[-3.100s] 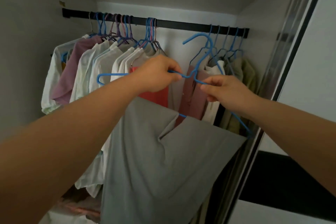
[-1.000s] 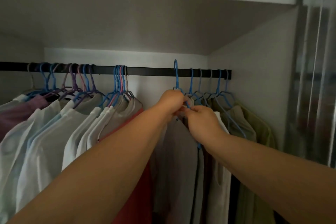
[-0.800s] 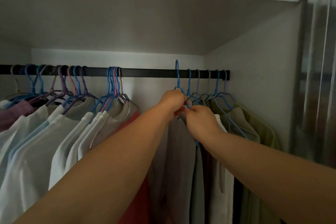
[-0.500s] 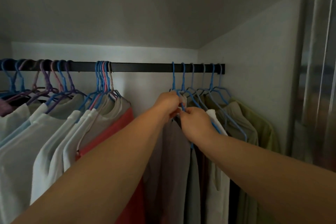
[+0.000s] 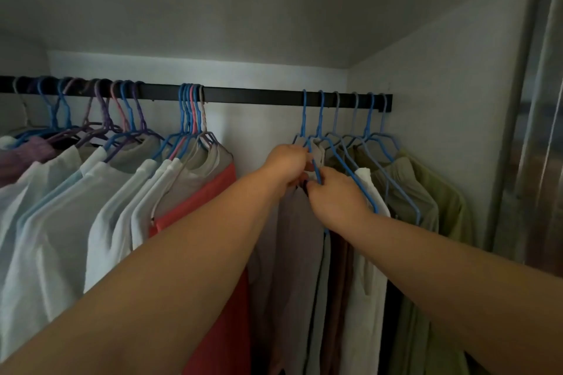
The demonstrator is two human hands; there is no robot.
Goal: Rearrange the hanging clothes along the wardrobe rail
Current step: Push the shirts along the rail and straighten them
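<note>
A black rail runs across the wardrobe. A blue hanger carrying a grey garment hangs on it, at the left end of the right-hand group. My left hand grips this hanger just below its hook. My right hand holds the hanger's blue wire beside it, fingers curled. Several more blue hangers with white, brown and green clothes hang to the right.
To the left hang a coral garment and several white shirts on blue, pink and purple hangers. A bare stretch of rail lies between the two groups. The wardrobe side wall and a metal door frame stand at the right.
The grey garment's hanger was lifted up and its hook set over the rail. Both hands have stayed on the hanger below the hook; the view has shifted slightly.
</note>
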